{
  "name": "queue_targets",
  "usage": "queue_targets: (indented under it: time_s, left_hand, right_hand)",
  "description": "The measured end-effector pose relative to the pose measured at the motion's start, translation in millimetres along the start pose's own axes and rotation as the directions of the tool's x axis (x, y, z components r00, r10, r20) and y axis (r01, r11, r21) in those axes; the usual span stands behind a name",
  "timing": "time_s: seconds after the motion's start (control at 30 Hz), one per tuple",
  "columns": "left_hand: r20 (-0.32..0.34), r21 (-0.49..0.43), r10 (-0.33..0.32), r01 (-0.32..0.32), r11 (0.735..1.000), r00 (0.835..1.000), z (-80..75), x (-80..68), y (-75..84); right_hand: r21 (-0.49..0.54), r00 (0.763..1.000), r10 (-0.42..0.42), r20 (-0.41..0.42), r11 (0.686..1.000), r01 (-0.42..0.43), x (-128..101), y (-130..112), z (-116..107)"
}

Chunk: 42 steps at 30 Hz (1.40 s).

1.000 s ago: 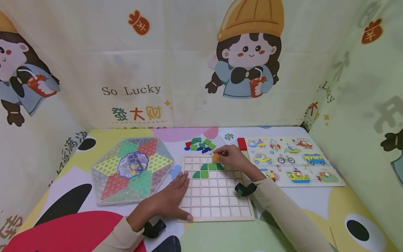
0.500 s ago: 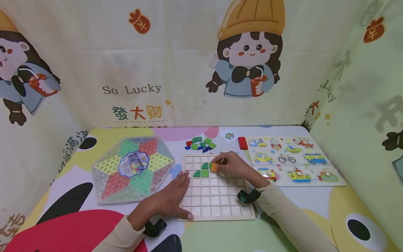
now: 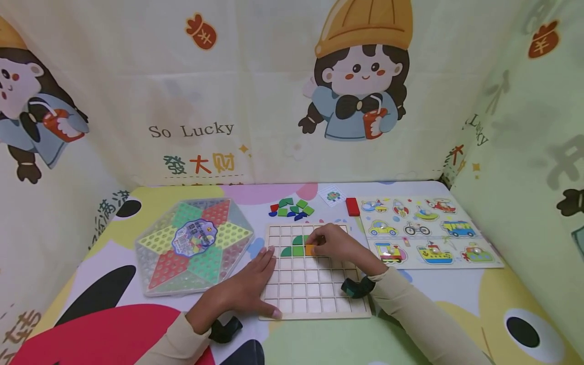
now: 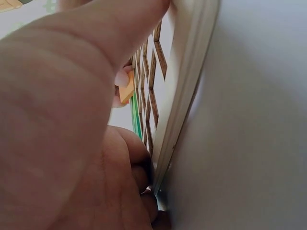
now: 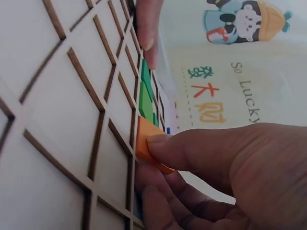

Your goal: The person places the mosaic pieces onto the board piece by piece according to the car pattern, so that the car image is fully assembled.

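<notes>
A wooden grid board (image 3: 315,299) lies in front of me, its frame also in the left wrist view (image 4: 184,81) and its cells in the right wrist view (image 5: 57,110). Green pieces (image 3: 296,245) fill a few cells in its upper rows. My right hand (image 3: 335,242) pinches an orange square piece (image 3: 310,249) (image 5: 146,143) (image 4: 126,91) and sets it into a cell right of the green ones. My left hand (image 3: 253,284) lies flat on the board's left edge, fingers straight.
A hexagonal Chinese-checkers case (image 3: 193,246) lies left of the board. Loose green, blue and red pieces (image 3: 292,208), a small card (image 3: 332,195) and a red block (image 3: 352,206) lie behind it. A vehicle puzzle board (image 3: 429,233) is at the right. Printed cloth walls enclose the table.
My right hand has brought the orange piece down from the board's top edge to the row beside the green pieces. The left hand has stayed put.
</notes>
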State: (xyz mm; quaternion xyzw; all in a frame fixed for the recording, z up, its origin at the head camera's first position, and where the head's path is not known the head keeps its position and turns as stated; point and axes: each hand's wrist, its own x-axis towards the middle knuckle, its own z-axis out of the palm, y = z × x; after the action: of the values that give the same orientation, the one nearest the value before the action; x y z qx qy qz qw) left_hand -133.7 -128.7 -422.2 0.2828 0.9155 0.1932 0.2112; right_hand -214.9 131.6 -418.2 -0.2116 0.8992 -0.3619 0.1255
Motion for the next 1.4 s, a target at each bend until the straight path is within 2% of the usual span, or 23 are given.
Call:
queue_targets:
  time_s: [0.2,0.37,0.6,0.8,1.0,1.23,1.4]
  left_hand:
    - [-0.003,0.001,-0.001,0.001,1.000,1.000,-0.2,-0.3,-0.1]
    - [-0.004,-0.007,0.005,-0.005,1.000,1.000,0.1,-0.4,-0.1]
    - [-0.002,-0.007,0.003,-0.003,1.000,1.000,-0.1,-0.3,0.0]
    - [0.000,-0.011,-0.002,0.002,1.000,1.000,-1.6,-1.1,0.4]
    - [-0.001,-0.021,0.007,-0.007,1.000,1.000,-1.3,-1.5,2.0]
    - [0.006,-0.005,0.018,-0.018,1.000,1.000,-1.1,-1.3,-0.4]
    - [0.005,0.000,0.014,-0.014,1.000,1.000,-1.1,-0.9,-1.8]
  right_hand:
    - [-0.057,1.000,0.012,-0.027,0.998,-0.013,0,-6,5]
    - [-0.097,1.000,0.021,-0.015,0.995,-0.022,0,-10,5]
    - [-0.030,0.998,0.062,-0.019,0.998,-0.062,9,-12,-4]
    - [-0.012,0.997,-0.030,-0.070,0.999,0.030,37,-12,-10]
    - [-0.001,0.991,-0.023,-0.129,1.000,0.023,70,-18,-8]
    - [-0.019,0.985,-0.097,-0.145,0.995,0.095,107,-25,-2]
    - [-0.052,0.985,-0.103,-0.141,0.994,0.097,129,-31,2]
